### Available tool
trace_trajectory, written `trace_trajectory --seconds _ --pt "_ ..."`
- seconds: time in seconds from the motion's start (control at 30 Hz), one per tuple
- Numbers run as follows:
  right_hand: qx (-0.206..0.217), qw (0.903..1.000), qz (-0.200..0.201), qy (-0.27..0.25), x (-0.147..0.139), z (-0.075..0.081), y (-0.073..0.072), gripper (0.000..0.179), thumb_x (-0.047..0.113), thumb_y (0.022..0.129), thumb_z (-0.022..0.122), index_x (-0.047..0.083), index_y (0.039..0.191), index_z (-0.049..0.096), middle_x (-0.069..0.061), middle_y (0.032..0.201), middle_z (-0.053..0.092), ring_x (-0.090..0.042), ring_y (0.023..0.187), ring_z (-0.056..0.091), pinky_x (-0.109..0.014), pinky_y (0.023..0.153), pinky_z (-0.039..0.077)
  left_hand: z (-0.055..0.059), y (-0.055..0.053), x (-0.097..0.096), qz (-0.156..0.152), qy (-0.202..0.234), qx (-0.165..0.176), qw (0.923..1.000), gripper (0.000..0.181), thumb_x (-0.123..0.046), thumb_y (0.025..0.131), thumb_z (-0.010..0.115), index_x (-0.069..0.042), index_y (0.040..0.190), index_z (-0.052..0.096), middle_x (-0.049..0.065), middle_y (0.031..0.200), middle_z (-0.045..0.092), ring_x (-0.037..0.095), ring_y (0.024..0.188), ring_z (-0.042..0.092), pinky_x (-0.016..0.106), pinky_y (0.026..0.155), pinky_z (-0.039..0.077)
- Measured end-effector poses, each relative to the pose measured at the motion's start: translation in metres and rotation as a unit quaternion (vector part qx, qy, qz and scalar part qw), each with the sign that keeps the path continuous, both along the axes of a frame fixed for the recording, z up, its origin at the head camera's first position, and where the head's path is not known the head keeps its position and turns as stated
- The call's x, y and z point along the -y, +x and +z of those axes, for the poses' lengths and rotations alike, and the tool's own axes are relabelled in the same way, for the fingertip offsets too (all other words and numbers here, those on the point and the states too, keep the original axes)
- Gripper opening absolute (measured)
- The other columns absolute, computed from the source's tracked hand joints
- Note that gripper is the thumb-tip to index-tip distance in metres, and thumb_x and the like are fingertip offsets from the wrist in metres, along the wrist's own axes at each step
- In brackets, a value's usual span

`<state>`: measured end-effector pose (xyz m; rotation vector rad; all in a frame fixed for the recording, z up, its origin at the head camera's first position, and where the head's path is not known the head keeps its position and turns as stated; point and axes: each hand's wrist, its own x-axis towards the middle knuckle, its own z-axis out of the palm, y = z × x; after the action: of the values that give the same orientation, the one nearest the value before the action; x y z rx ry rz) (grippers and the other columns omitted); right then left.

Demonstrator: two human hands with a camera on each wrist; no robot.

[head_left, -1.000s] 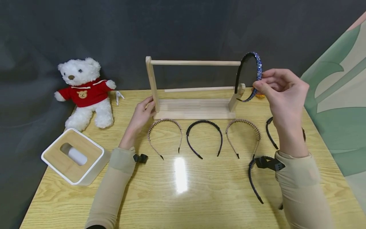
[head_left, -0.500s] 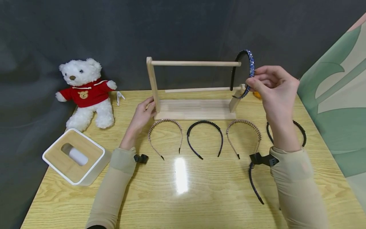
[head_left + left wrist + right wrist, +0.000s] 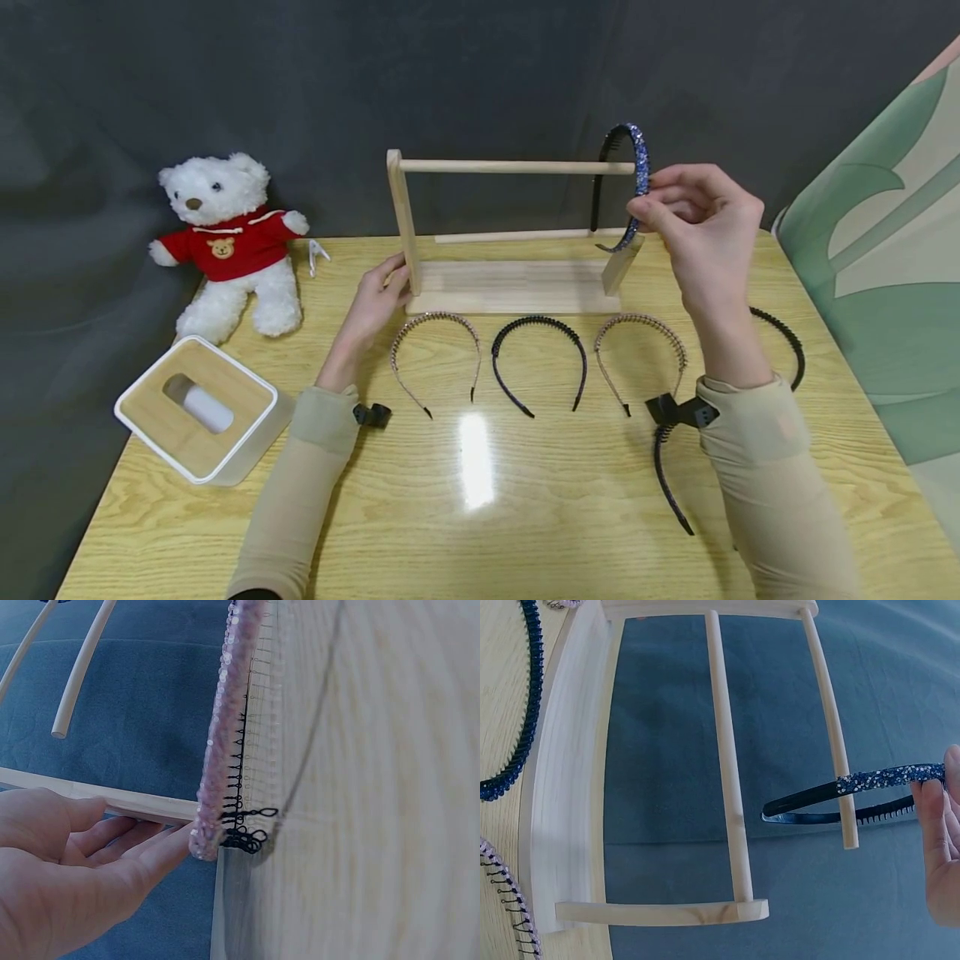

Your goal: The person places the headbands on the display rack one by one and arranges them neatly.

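My right hand (image 3: 701, 225) pinches a blue glittery headband (image 3: 640, 167) between thumb and fingers. The headband stands upright around the free right end of the upper rod (image 3: 517, 167), which pokes through its loop in the right wrist view. Its open ends point down towards the lower rod (image 3: 727, 757). The light wooden stand (image 3: 510, 283) has a tall left post, a long base and a short right post. With my left hand (image 3: 378, 292) I hold the foot of that left post, thumb on one side and fingers on the other, as the left wrist view shows.
In front of the stand lie a pink beaded headband (image 3: 435, 317), a black headband (image 3: 536, 320) and another pink headband (image 3: 645, 318). More dark headbands (image 3: 787, 337) lie partly under my right arm. A white teddy bear (image 3: 232, 233) and tissue box (image 3: 198, 408) stand left.
My right hand has moved left with the blue headband, bringing its loop from beside the upper rod's free end to around it. The left hand stays at the post.
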<state>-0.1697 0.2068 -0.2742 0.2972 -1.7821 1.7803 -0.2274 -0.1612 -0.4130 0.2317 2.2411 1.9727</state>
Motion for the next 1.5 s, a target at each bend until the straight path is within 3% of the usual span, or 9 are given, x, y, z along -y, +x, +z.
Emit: trace_trajectory --seconds 1.17,1.5 --pt "-0.024 0.9966 0.02 0.076 0.055 -0.012 -0.015 0.021 -0.007 0.088 0.086 -0.007 0.105 0.075 -0.001 0.087 0.076 -0.018 0.077 0.072 -0.023 0.069 0.065 0.0 0.0 -0.002 0.006 -0.003 0.007 1.0 0.048 -0.014 0.118 0.042 0.001 0.163 0.04 0.025 0.164 0.039 0.044 0.142 0.051 0.046 0.118 0.049" --pt "-0.037 0.9962 0.039 0.068 0.067 -0.013 -0.019 0.021 -0.008 0.088 0.086 -0.008 0.106 0.074 -0.001 0.088 0.077 -0.018 0.077 0.072 -0.023 0.069 0.065 0.001 0.001 -0.002 0.006 -0.006 0.006 0.9999 0.048 -0.014 0.118 0.042 0.002 0.163 0.04 0.026 0.163 0.039 0.044 0.142 0.051 0.046 0.117 0.05"
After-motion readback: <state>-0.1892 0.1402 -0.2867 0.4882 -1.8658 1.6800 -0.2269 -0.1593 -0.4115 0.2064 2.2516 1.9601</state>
